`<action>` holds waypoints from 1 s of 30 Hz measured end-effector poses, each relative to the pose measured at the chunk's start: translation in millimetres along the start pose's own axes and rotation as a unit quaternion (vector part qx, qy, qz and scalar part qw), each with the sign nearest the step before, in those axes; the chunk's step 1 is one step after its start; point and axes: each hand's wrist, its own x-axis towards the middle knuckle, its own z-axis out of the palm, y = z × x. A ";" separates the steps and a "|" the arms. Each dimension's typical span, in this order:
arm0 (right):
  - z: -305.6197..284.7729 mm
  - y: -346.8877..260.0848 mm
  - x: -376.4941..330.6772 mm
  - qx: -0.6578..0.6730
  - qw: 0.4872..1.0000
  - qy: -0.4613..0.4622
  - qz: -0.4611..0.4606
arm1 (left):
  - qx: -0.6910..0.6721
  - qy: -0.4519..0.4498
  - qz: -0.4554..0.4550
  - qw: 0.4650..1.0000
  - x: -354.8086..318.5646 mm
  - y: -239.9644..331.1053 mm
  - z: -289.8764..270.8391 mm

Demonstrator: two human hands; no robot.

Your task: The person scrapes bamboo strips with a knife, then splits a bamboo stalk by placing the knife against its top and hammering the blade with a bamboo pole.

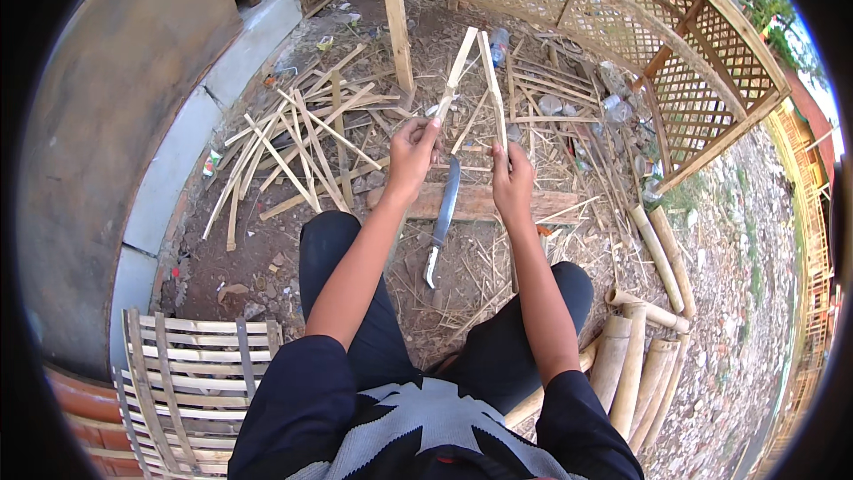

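My left hand (411, 158) is closed around the lower end of a pale split bamboo strip (459, 67), which points up and away. My right hand (513, 185) grips a second bamboo strip (491, 80), held nearly upright. The far ends of the two strips come close together, and thin fibres show between them. Between my forearms lies a machete (449, 204) with a long grey blade and a pale, curved handle. Its blade rests across a wooden plank (484, 203) on the ground, and neither hand touches it.
Loose bamboo strips (306, 138) lie piled at the left. Cut bamboo poles (613, 360) stand or lie at my right. A slatted bamboo panel (195, 364) is at the lower left. A wooden lattice frame (702, 107) and a plastic bottle (499, 46) are farther off.
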 end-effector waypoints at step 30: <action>-81.1 16.4 35.0 -0.149 0.981 -0.118 0.032 | 0.399 0.163 0.257 0.865 33.2 52.2 -73.6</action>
